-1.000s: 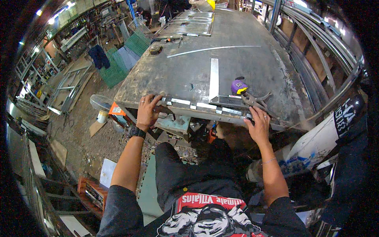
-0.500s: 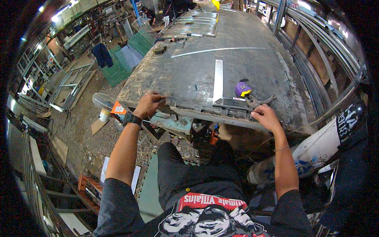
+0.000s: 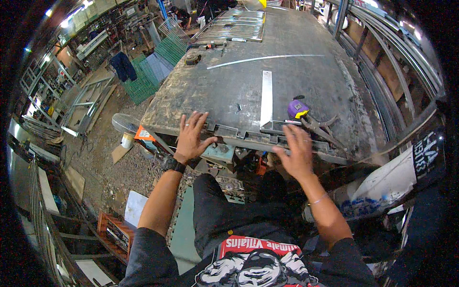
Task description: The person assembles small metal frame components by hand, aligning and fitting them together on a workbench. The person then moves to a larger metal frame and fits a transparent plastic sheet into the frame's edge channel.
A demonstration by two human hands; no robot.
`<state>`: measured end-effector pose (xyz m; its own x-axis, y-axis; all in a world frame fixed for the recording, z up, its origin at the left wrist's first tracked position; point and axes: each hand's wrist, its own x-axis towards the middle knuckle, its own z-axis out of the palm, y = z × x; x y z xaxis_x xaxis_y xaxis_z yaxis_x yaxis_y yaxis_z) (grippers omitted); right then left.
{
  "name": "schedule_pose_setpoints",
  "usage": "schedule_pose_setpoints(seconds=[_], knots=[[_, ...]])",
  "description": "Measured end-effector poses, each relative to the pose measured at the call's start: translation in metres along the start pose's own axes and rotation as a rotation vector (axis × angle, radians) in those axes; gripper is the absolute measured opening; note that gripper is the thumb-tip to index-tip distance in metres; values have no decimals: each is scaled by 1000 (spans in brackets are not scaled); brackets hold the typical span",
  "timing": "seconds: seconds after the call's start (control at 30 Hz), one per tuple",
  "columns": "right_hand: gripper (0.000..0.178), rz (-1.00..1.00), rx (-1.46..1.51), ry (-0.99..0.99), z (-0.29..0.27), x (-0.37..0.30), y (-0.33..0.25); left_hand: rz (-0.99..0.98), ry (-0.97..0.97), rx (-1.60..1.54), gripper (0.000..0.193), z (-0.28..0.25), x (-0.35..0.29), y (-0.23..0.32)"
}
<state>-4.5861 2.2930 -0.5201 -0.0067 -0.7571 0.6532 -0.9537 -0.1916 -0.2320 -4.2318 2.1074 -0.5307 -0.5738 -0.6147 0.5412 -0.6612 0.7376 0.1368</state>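
My left hand (image 3: pixel 192 139) is over the near left edge of the workbench (image 3: pixel 220 95), fingers spread and nothing in them. Beside its fingertips begins a dark, narrow metal profile with stepped notches (image 3: pixel 228 131), lying along the front edge. My right hand (image 3: pixel 299 154), slightly blurred, is open above the profile's right part and hides some of it. Just beyond it a try square (image 3: pixel 267 99) lies with its silver blade pointing away. A purple and yellow tape measure (image 3: pixel 297 110) and grey locking pliers (image 3: pixel 319 126) are to the right of the square.
A thin metal strip (image 3: pixel 265 60) crosses the bench farther off. A second tape measure (image 3: pixel 192 60) sits at the left edge, with a metal grille (image 3: pixel 233 26) beyond. A fan (image 3: pixel 125 124) stands left, a big white cylinder (image 3: pixel 382 184) at right. Steel lengths line the right side.
Both hands have loosened from closed fingers at the profile's ends to spread fingers. The right hand has moved left, away from the pliers; the left has shifted slightly right.
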Motion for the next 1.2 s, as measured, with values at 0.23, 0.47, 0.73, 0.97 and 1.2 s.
schedule_pose_setpoints(seconds=[0.23, 0.47, 0.73, 0.97, 1.2], knots=[[56, 22, 61, -74, 73, 48, -58, -15, 68, -73, 63, 23, 18, 26], [46, 18, 26, 24, 86, 39, -58, -51, 142, -120, 50, 37, 7, 36], [39, 15, -18, 79, 93, 40, -61, -68, 314, -63, 61, 42, 10, 52], [38, -6, -34, 102, 97, 41, -62, -132, 275, -72, 56, 38, 12, 61], [37, 19, -44, 103, 99, 40, -65, -135, 307, -78, 55, 39, 12, 67]])
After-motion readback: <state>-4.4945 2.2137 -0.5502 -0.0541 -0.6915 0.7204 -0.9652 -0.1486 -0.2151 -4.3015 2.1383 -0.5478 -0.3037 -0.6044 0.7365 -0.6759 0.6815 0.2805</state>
